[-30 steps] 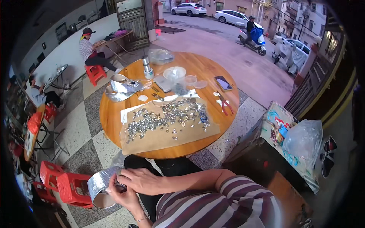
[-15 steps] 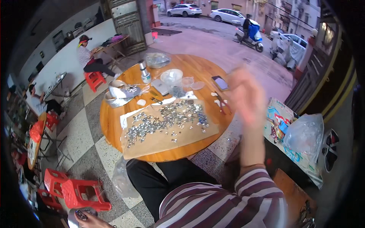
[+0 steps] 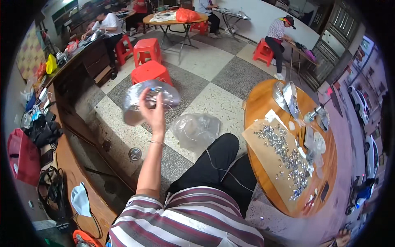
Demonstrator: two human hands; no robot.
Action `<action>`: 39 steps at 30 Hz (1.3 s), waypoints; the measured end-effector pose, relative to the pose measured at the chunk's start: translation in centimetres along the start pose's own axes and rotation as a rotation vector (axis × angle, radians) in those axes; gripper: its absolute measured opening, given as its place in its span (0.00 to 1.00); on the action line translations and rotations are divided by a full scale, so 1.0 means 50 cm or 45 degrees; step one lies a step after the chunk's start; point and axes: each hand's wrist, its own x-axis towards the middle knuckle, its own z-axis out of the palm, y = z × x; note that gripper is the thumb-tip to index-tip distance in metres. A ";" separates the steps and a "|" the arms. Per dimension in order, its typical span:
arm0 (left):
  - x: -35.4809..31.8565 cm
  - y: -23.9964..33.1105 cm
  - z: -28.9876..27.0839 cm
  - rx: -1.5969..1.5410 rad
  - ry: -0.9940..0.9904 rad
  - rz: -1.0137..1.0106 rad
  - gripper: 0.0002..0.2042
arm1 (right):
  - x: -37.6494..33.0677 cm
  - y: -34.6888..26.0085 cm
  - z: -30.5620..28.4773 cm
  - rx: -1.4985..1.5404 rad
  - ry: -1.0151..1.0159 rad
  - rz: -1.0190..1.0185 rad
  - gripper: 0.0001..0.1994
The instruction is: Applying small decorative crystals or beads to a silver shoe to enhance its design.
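My left hand [image 3: 154, 114] is raised over the floor at the left, with thumb and fingers bent against a wide, curved, shiny silver piece [image 3: 132, 103]. Small glittering bits show at its fingers; whether they lie in the piece or are fixed to it, I cannot tell. A thin band circles that wrist. At the lower right rim, a small part of what looks like my right hand [image 3: 343, 238] shows, its fingers unclear. Many loose shiny stones [image 3: 279, 144] spread over brown paper [image 3: 263, 156] on the round wooden table [image 3: 267, 189] to my right.
Two similar silver pieces [image 3: 284, 99] lie on the table near a spray can [image 3: 313, 113], pliers [image 3: 307, 206] and a phone [image 3: 325, 190]. A plastic bag [image 3: 195, 131] sits on the floor. Red stools [image 3: 151, 75] stand ahead. A wooden counter [image 3: 88, 224] runs along my left; several people sit farther off.
The view has swung left, putting the table at the right. My left hand, low at the left edge before, now shows centrally with the silver piece. My right hand has moved to the rim.
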 end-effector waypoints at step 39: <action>-0.432 0.227 0.149 -0.881 -0.737 -0.559 0.15 | -0.650 -0.467 0.816 0.432 -1.470 0.167 0.04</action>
